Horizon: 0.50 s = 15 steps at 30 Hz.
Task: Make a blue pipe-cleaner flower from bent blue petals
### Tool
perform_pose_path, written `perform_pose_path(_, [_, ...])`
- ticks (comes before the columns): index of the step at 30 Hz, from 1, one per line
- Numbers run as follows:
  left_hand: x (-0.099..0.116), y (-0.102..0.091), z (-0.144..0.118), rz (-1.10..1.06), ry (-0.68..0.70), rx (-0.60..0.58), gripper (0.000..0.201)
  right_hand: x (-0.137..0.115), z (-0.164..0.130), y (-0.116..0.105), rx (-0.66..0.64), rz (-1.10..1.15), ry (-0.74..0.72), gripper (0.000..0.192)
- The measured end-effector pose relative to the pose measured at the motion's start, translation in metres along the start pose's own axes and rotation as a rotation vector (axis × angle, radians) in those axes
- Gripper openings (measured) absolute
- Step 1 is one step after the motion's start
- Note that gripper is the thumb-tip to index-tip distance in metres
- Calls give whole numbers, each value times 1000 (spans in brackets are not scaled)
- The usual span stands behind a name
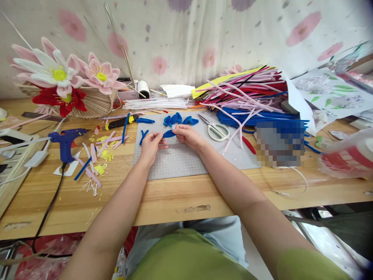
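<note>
Green shirt (186, 258) fabric sits nearest; beyond, left hand (152, 146) and right hand (188, 135) pinch opposite ends of a blue petal-shaped piece (168, 134) above the gray mat (180, 165) — presumably to steady its shape — with scissors (219, 132) nearby.

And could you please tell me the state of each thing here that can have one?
Left hand: pinching the blue piece
Right hand: pinching its other end
Blue piece: held at both ends
Mat: flat, partly covered
Scissors: lying on the mat, apparently closed
Glue gun: corded, on or off unclear
White flower: open
</note>
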<state>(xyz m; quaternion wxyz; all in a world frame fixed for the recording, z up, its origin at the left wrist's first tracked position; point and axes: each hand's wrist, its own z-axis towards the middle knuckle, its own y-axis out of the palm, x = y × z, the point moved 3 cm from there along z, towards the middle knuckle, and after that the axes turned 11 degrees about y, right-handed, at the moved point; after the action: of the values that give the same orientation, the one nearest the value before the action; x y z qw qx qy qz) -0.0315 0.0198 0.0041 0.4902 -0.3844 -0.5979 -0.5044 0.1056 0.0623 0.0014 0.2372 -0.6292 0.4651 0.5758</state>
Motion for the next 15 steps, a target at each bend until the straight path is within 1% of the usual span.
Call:
perform_pose_path(2, [-2,1,-1,88,-22,-73,22,-1,1,-6,37,4,-10,43])
perform_pose_path(4, [-6,4,-4,140,-52,-143,20,-2,1,-11,107,-3,-49,41])
perform_pose_path(6, [-7,9,-8,154,-61,-170,18,-2,1,-10,138,-20,-76,37])
perform_pose_path(8, [-8,13,-11,145,-57,-164,18,-1,0,-6,109,-65,-76,34])
perform_pose_path(11, [-7,15,-12,133,-51,-152,16,3,0,2,30,-196,-18,37])
perform_pose_path(13, [-6,14,-12,140,-62,-174,13,6,1,5,18,-267,14,37])
perform_pose_path(15, [-6,13,-11,160,-89,-221,10,8,2,7,21,-296,15,37])
